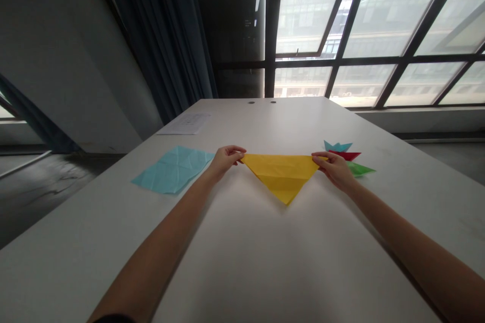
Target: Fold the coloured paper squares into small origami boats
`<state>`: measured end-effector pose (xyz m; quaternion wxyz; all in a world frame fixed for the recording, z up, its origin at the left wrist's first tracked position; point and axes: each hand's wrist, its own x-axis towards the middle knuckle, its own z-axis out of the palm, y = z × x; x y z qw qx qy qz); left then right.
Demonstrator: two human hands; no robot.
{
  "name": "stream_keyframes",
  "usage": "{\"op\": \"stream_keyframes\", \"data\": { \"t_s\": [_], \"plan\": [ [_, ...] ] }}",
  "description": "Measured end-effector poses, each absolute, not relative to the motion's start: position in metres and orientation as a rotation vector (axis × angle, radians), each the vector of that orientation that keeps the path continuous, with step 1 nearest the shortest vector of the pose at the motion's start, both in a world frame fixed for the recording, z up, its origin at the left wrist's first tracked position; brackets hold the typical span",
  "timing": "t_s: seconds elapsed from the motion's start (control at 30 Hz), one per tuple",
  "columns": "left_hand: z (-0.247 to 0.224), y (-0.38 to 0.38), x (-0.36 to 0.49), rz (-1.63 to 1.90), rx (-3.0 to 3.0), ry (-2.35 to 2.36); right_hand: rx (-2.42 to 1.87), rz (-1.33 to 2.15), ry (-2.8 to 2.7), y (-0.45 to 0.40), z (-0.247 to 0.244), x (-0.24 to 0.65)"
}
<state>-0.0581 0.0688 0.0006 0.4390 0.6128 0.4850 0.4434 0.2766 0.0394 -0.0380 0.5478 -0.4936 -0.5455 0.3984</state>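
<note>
A yellow sheet of paper (282, 174), folded into a triangle with creases across it, is stretched between my two hands. Its long folded edge is at the top and its point hangs toward me. My left hand (227, 158) pinches the left corner between thumb and fingers. At the opposite corner, my right hand (335, 167) pinches the paper the same way. Left of my left hand lies a creased light-blue sheet of paper (172, 169), unfolded on the table. Just beyond my right hand are folded paper shapes: a blue one (338, 146), a red one (350, 155) and a green one (360, 169).
The white table (265, 262) stretches away from me toward the windows. A printed sheet (184, 124) lies near its far left edge. Two small round dark fittings (251, 102) sit at the far end. A dark blue curtain (162, 30) hangs behind on the left.
</note>
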Motion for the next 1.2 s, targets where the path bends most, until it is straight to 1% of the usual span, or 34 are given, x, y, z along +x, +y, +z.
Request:
{"op": "stream_keyframes", "data": {
  "t_s": [0.07, 0.13, 0.23, 0.37, 0.5, 0.6, 0.73, 0.8, 0.87, 1.0, 1.07, 1.2],
  "plan": [
    [-0.008, 0.070, -0.060, 0.958, 1.570, 1.304, -1.305, 0.866, -1.399, 0.038, -0.040, 0.275],
    [-0.016, 0.072, -0.062, 0.830, 1.699, 1.403, -1.441, 0.710, -1.540, 0.036, -0.043, 0.273],
    [-0.024, 0.069, -0.058, 0.698, 1.954, 1.541, -1.527, 0.514, -1.732, 0.034, -0.046, 0.269],
    [-0.022, 0.053, -0.039, 0.610, 2.339, 1.668, -1.569, 0.450, -1.805, 0.032, -0.048, 0.266],
    [-0.024, 0.028, -0.010, 0.433, 2.564, 1.530, -1.625, 0.425, -1.820, 0.031, -0.048, 0.264],
    [-0.031, 0.014, 0.005, 0.252, 2.548, 1.433, -1.651, 0.356, -1.845, 0.030, -0.048, 0.264],
    [-0.038, 0.007, 0.009, 0.105, 2.494, 1.428, -1.523, -0.080, -1.963, 0.024, -0.047, 0.259],
    [-0.039, 0.006, 0.007, 0.042, 2.514, 1.442, -1.434, -0.208, -2.065, 0.019, -0.044, 0.252],
    [-0.038, 0.005, 0.006, -0.016, 2.541, 1.453, -1.333, -0.160, -2.209, 0.012, -0.040, 0.243],
    [-0.037, 0.005, 0.004, -0.053, 2.549, 1.433, -1.026, 0.153, -2.522, 0.001, -0.035, 0.230],
    [-0.036, 0.005, 0.005, -0.054, 2.554, 1.406, -0.998, 0.235, -2.565, -0.001, -0.035, 0.229],
    [-0.034, 0.007, 0.004, -0.004, 2.609, 1.334, -1.019, 0.231, -2.600, 0.000, -0.036, 0.235]
  ]
}}
